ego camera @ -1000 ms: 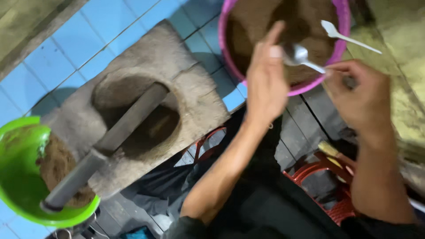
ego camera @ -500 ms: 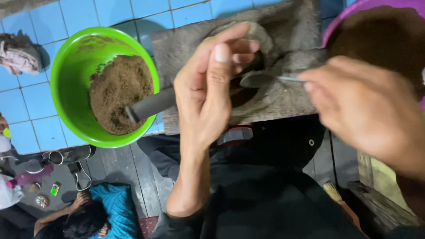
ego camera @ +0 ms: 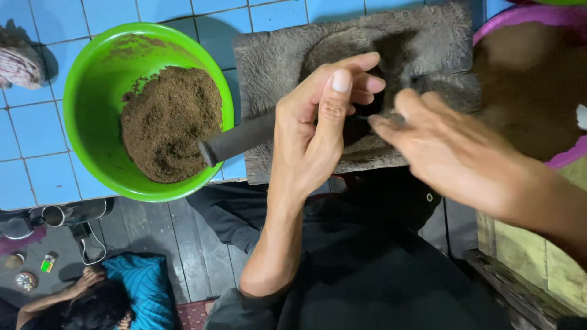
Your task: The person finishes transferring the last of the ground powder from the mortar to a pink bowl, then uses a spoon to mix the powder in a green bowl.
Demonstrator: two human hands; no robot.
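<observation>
Half-curled and holding nothing that shows, the left hand (ego camera: 318, 131) hovers over the hollow of the grey stone mortar (ego camera: 275, 55), thumb raised, fingertips bent toward the dark bowl; the right hand (ego camera: 446, 150) reaches in from the right with fingers stretched, pinching something thin and dark at its tips beside the left fingers, too blurred to name; whether it truly grips, I cannot tell; a dark pestle (ego camera: 235, 142) lies slanted from under the left hand, its end resting over the rim of the green bowl (ego camera: 85, 104); brown powder (ego camera: 168, 122) is heaped inside that bowl; a pink-rimmed tub (ego camera: 565, 156) of brown powder sits at the right edge; blue tiles (ego camera: 36, 122) lie underneath.
</observation>
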